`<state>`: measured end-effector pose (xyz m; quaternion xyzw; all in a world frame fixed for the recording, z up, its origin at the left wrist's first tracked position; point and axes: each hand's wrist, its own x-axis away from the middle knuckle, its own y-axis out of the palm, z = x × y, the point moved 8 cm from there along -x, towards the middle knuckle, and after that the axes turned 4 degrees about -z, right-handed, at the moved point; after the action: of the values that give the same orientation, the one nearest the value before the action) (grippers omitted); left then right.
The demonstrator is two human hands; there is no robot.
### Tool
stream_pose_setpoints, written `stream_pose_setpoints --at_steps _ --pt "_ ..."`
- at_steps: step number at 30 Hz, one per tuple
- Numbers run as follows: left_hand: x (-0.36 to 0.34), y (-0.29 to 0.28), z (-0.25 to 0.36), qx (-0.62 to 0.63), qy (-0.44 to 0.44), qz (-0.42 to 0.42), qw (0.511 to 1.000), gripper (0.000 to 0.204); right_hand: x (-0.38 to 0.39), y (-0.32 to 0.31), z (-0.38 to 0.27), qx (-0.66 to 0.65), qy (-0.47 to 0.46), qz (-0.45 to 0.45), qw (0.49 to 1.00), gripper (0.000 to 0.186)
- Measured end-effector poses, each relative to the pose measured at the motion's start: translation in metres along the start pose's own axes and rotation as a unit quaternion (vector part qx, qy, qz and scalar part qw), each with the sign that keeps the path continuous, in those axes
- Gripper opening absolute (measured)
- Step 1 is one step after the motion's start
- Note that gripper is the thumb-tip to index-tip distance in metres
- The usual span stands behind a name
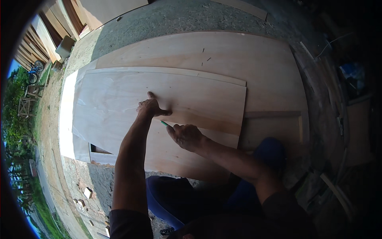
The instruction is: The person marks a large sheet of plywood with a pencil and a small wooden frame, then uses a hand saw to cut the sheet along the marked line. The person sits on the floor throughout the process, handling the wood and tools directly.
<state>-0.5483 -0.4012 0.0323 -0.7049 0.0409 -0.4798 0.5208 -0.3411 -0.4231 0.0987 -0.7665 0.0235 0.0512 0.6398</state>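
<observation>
Watching from afar, I see the right hand (185, 137) closed around a slim green tool (164, 123); it slants up-left over the pale plywood sheet (195, 91), toward the left hand (149, 107), whose fingers rest spread there, just beside its tip.

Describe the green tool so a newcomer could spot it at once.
Find the large top wooden sheet before the person. The left hand rests on it; the right hand, just lower right, holds the green tool. Its slim, bright green end stands out against the pale wood.
</observation>
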Motion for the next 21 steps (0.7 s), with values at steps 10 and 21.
stream_pose_setpoints --at_steps 10,21 --pt "0.010 -0.005 0.002 -0.029 -0.010 -0.006 1.000 0.158 0.174 -0.066 0.067 -0.025 0.095 -0.035 0.995 0.028" --pt "0.012 -0.005 0.000 -0.029 -0.014 -0.007 0.999 0.156 0.211 -0.090 0.083 -0.008 0.118 -0.111 0.987 0.032"
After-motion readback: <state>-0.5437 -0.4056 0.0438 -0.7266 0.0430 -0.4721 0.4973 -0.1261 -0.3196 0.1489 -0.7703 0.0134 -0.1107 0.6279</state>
